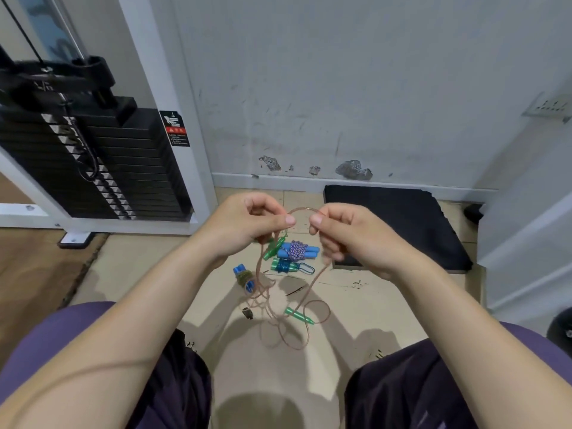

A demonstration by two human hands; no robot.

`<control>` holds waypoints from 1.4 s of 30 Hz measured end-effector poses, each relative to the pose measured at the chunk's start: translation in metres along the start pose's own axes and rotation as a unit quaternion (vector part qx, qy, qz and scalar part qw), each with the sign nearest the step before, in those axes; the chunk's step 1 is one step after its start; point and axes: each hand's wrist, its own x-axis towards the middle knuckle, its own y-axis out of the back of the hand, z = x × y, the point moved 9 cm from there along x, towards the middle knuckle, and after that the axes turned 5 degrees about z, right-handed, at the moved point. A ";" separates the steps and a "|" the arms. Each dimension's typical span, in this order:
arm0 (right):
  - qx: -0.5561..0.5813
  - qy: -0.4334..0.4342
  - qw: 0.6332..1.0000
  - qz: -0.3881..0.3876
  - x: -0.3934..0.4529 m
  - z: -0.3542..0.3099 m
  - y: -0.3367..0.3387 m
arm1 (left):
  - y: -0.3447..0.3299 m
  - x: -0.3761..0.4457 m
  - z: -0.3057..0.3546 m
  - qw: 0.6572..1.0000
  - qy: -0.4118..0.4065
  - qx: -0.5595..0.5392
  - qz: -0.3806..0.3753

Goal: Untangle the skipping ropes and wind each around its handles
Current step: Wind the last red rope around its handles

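1. Beige tiled floor (356, 308) under me, scuffed white wall (340, 88) ahead, black weight stack (102, 162) in a white frame at far left, black mat (399, 221) on the floor at right.
2. My left hand (247, 226) had thumb and curled fingers pinching the thin pinkish rope (305, 209); a green handle (274, 247) hung tilted just below that hand, partly blurred.
3. My right hand (349, 235) pinched the same rope between thumb and forefinger, other fingers curled in.
4. Rope made a small arch between the two hands, then dropped in loose tangled loops to the floor between my knees.
5. Second green handle (298, 315) lay on the floor among those loops, pointed tip to the right.
6. Wound ropes lay on the floor beyond my hands: blue-handled bundle (297, 251) with purple-white cord; green-handled bundle (284, 266) with blue cord just in front of it; blue-handled bundle (244, 277) with olive cord to the left, touching the pinkish loops.
7. Small dark object (247, 313) on the floor near the loops, could not tell what.
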 end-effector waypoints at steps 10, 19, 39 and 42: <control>-0.078 -0.007 0.996 0.044 -0.006 0.001 0.019 | -0.004 -0.003 -0.002 0.996 -0.029 0.072 -0.042; -0.080 -0.004 0.990 0.112 -0.011 -0.002 0.050 | 0.021 0.001 -0.021 0.990 0.091 -0.075 0.078; -0.196 -0.061 0.978 -0.030 -0.015 0.019 0.020 | 0.028 0.006 -0.040 0.963 0.094 -0.195 0.158; -0.098 -0.029 0.995 -0.002 -0.012 0.010 0.016 | -0.001 0.000 -0.045 0.984 0.142 -0.101 0.045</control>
